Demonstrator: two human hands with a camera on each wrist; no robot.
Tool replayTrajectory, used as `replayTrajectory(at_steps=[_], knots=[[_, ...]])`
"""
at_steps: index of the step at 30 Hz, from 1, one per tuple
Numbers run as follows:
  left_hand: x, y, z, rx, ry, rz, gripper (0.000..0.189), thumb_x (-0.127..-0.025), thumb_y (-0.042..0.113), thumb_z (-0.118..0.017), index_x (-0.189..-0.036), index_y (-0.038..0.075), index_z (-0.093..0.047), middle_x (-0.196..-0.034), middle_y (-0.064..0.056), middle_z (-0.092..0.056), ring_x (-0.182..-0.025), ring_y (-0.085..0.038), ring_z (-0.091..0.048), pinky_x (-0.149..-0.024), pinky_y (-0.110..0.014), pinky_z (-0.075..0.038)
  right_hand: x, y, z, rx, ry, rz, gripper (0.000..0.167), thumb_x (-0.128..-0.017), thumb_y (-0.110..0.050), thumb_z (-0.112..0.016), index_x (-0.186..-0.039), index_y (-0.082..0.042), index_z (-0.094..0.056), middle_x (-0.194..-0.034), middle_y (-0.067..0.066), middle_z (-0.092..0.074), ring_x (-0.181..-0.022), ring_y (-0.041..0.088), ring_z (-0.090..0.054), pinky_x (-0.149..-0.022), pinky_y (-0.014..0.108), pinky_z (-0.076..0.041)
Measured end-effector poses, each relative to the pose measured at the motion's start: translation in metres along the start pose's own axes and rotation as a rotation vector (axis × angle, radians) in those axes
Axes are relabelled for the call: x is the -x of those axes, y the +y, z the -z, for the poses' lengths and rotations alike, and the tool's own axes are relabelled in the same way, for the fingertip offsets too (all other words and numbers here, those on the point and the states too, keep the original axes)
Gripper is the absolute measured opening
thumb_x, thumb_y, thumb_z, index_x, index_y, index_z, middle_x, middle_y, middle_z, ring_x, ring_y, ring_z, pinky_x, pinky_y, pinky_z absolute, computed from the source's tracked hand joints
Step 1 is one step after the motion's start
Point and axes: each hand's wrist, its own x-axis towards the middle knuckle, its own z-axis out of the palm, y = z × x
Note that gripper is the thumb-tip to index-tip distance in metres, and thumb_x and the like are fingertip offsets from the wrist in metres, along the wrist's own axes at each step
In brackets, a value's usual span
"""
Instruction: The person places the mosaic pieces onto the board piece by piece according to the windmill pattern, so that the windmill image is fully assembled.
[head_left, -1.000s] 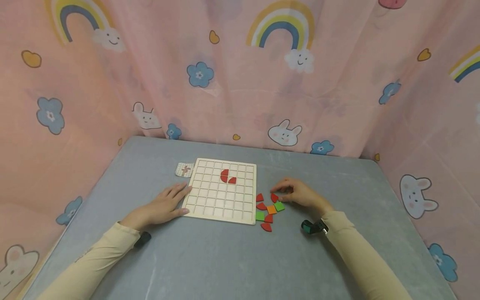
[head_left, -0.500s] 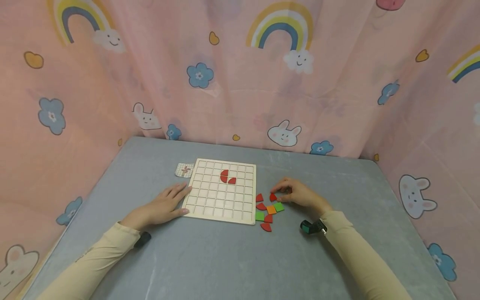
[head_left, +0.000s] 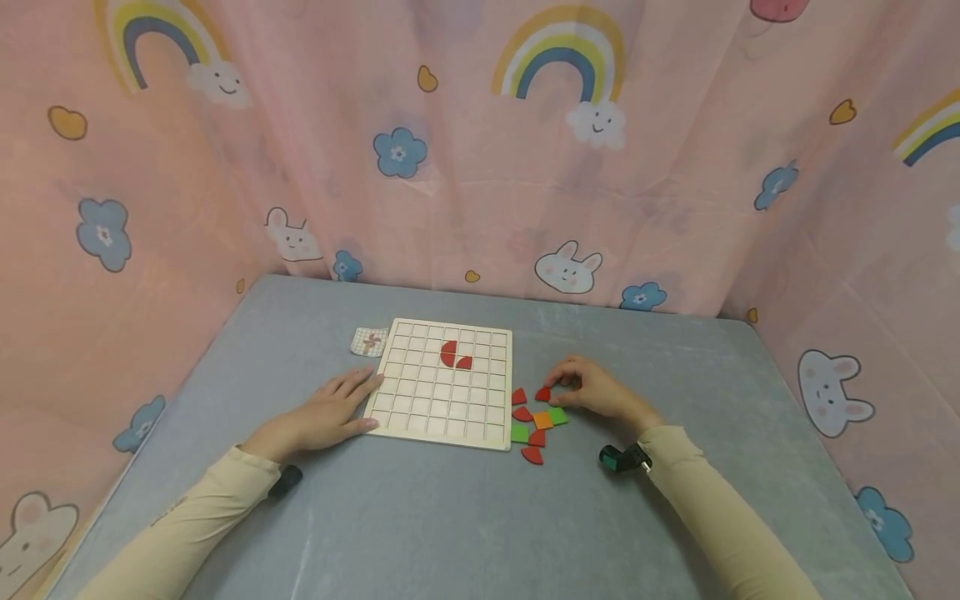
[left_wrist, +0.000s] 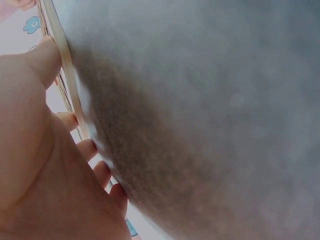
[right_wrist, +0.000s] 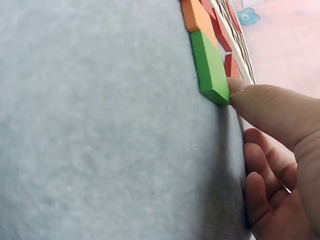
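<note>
A square wooden grid board (head_left: 435,408) lies on the table, with three red quarter-circle pieces (head_left: 448,353) in its upper middle cells. My left hand (head_left: 322,414) rests flat on the table with fingers spread, its thumb and fingertips at the board's left edge. The left wrist view shows that thumb (left_wrist: 47,57) against the pale board edge (left_wrist: 67,65). To the right of the board, my right hand (head_left: 600,390) pinches a red quarter-circle piece (head_left: 543,394) between thumb and index finger, low over the table. In the right wrist view its thumb (right_wrist: 270,107) is right beside a green square tile (right_wrist: 209,67).
Between board and right hand lie several loose pieces: an orange square tile (head_left: 542,421), two green square tiles (head_left: 520,433) and red quarter-circles (head_left: 532,455). A small pattern card (head_left: 369,341) is at the board's upper left. A pink printed curtain (head_left: 465,183) surrounds the table (head_left: 420,525).
The red quarter-circle at my right fingertips has turned and shifted slightly left, the fingers moving with it. My left hand and the board stay in place.
</note>
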Motion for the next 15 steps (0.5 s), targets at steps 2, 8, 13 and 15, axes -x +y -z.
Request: replayTrajectory(at_steps=[2, 8, 13, 15], knots=[[0.0002, -0.0002, -0.0003, 0.003, -0.001, 0.002, 0.072, -0.101, 0.039, -0.055, -0.157, 0.007, -0.023, -0.164, -0.021, -0.02, -0.15, -0.047, -0.019, -0.119, -0.064, -0.02, 0.0, 0.0, -0.0013, 0.008, 0.011, 0.007, 0.022, -0.081, -0.022, -0.082, -0.101, -0.017, -0.074, -0.108, 0.006, -0.062, -0.09, 0.019, -0.05, -0.076, 0.025, -0.043], [0.0002, -0.0019, -0.0014, 0.014, -0.002, 0.004, 0.073, -0.101, 0.04, -0.054, -0.158, 0.008, -0.023, -0.164, -0.02, -0.02, -0.15, -0.047, -0.018, -0.119, -0.064, -0.019, -0.0001, -0.0004, -0.0045, 0.039, 0.042, 0.003, 0.022, -0.081, -0.024, -0.083, -0.098, -0.018, -0.071, -0.102, 0.004, -0.06, -0.088, 0.017, -0.05, -0.075, 0.024, -0.043], [0.0004, -0.0013, -0.0005, 0.023, -0.005, 0.007, 0.073, -0.101, 0.039, -0.055, -0.158, 0.007, -0.022, -0.165, -0.021, -0.019, -0.151, -0.047, -0.017, -0.119, -0.064, -0.018, -0.0006, -0.0014, -0.0048, 0.041, 0.037, 0.004, 0.027, -0.08, -0.024, -0.084, -0.103, -0.016, -0.072, -0.105, 0.004, -0.061, -0.091, 0.017, -0.051, -0.078, 0.027, -0.044], [0.0003, -0.001, -0.0003, 0.021, -0.006, 0.008, 0.073, -0.101, 0.039, -0.055, -0.158, 0.007, -0.022, -0.165, -0.021, -0.019, -0.151, -0.047, -0.017, -0.119, -0.064, -0.018, -0.0013, -0.0017, -0.0043, 0.033, 0.021, 0.009, 0.03, -0.081, -0.024, -0.083, -0.108, -0.017, -0.074, -0.108, 0.005, -0.062, -0.094, 0.018, -0.052, -0.081, 0.029, -0.044]])
